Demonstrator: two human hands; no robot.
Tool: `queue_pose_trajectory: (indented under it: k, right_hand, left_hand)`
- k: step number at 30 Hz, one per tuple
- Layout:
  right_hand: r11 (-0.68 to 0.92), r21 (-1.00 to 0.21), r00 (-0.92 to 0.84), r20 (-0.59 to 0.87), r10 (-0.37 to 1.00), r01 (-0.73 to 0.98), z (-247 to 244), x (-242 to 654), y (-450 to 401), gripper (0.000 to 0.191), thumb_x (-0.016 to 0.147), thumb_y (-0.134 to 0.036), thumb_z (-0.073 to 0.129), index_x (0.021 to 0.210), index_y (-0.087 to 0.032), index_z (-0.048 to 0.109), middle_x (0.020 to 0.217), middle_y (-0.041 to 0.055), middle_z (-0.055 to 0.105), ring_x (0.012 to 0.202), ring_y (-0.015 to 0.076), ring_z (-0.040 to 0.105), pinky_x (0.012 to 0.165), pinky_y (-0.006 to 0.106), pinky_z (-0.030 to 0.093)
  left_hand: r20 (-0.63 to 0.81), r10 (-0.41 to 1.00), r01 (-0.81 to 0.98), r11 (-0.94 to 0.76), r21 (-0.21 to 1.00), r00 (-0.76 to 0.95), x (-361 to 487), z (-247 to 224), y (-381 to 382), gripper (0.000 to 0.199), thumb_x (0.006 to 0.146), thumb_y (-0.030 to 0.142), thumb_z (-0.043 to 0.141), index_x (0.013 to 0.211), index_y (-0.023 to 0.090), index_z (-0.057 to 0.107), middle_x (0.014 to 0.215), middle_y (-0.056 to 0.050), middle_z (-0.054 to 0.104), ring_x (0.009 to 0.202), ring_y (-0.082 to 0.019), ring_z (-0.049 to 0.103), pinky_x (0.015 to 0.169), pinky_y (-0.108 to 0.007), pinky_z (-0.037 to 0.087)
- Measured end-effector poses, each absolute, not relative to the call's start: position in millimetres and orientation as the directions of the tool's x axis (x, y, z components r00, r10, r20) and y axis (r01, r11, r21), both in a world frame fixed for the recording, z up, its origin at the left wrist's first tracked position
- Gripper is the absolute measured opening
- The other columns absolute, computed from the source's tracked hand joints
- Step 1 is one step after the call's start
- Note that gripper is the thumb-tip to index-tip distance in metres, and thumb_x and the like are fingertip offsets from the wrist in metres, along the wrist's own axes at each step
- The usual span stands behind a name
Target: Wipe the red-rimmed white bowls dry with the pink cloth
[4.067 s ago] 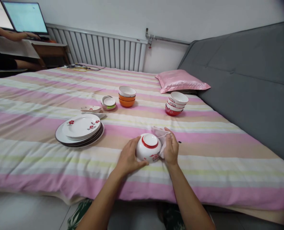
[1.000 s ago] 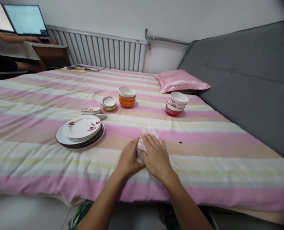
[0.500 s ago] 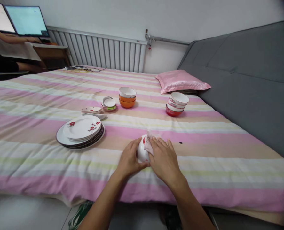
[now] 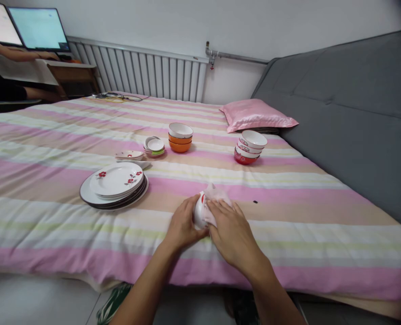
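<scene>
Near the front of the striped bed, my left hand (image 4: 184, 222) is curled round the left side of a white bowl (image 4: 198, 215) with a red pattern. My right hand (image 4: 230, 225) presses a pale pink cloth (image 4: 215, 195) against the bowl's right side, its fingers bent over the cloth. Much of the bowl is hidden by the cloth and both hands. Left of my hands lies a stack of plates (image 4: 117, 180), the top ones white with red flowers and the lower ones dark-rimmed.
Farther back stand small dishes (image 4: 129, 155), little saucers (image 4: 155, 145), orange and white bowls (image 4: 180, 137), and red and white bowls (image 4: 250, 148). A pink pillow (image 4: 256, 115) lies by the grey headboard (image 4: 342, 113). At far left a person's arm (image 4: 14, 55) rests at a desk with monitors.
My right hand has shifted slightly right and down over the bowl, and more of the cloth shows spread above its fingers. My left hand stays on the bowl.
</scene>
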State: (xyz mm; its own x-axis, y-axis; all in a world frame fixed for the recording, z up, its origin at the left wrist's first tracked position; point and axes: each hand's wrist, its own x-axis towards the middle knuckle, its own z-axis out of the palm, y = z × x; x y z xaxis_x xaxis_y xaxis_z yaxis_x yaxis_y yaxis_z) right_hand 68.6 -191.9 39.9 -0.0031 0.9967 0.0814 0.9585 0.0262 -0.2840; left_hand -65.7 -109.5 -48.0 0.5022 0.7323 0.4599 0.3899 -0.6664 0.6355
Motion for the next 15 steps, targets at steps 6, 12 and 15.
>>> queue_pose_trajectory:
  k: [6,12,15]
  right_hand:
    - [0.050,-0.276,-0.014,0.132,0.991,0.960,17,57,-181,0.059,0.085,-0.009,0.044,0.144,-0.017,0.043,0.156,0.0042,0.031,0.144,0.0294,0.028,0.118,0.053,0.018]
    - [0.030,-0.305,0.050,0.251,0.967,0.952,5,52,-170,0.051,0.089,-0.019,0.046,0.140,-0.021,0.047,0.154,0.0031,0.036,0.141,0.0291,0.033,0.117,0.054,0.018]
    - [0.022,-0.322,0.081,0.301,0.950,0.946,3,52,-165,0.045,0.092,-0.026,0.046,0.136,-0.022,0.051,0.151,0.0033,0.042,0.138,0.0285,0.036,0.116,0.054,0.018]
  left_hand:
    - [0.469,0.734,0.420,-0.671,0.611,0.491,-65,-52,-109,0.083,0.058,0.010,0.062,0.137,0.016,0.038,0.134,-0.015,0.054,0.123,-0.030,0.053,0.104,-0.046,0.045]
    - [0.486,0.736,0.425,-0.673,0.606,0.472,-63,-54,-108,0.072,0.065,0.009,0.057,0.135,0.013,0.041,0.133,-0.017,0.056,0.123,-0.028,0.054,0.105,-0.045,0.045]
    - [0.474,0.741,0.431,-0.667,0.608,0.476,-62,-52,-107,0.068,0.070,0.012,0.058,0.136,0.014,0.041,0.134,-0.017,0.055,0.124,-0.028,0.054,0.105,-0.045,0.045]
